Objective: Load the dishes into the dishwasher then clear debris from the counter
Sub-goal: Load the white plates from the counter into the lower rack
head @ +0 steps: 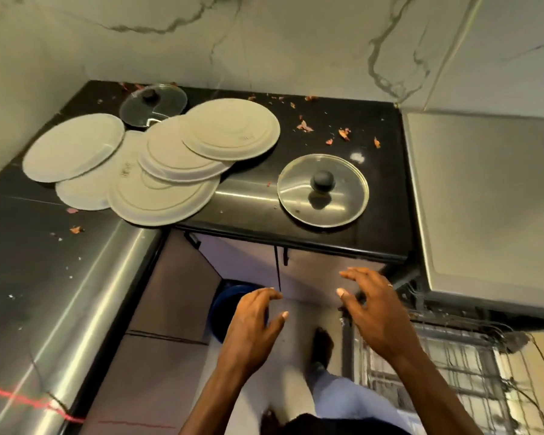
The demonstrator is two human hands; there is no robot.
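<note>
Head view, your left hand [252, 321] and right hand [374, 312] at six o'clock, fingers [361, 274] loosely spread, holding nothing, plates [157, 199] at ten o'clock on the counter [252, 196], debris [305, 127] at one o'clock.

Kitchen: plates [230, 128], dishwasher rack [446, 365]

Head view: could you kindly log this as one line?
left hand open | right hand open | plates piled on counter | front lid on counter | debris uncleared
</note>
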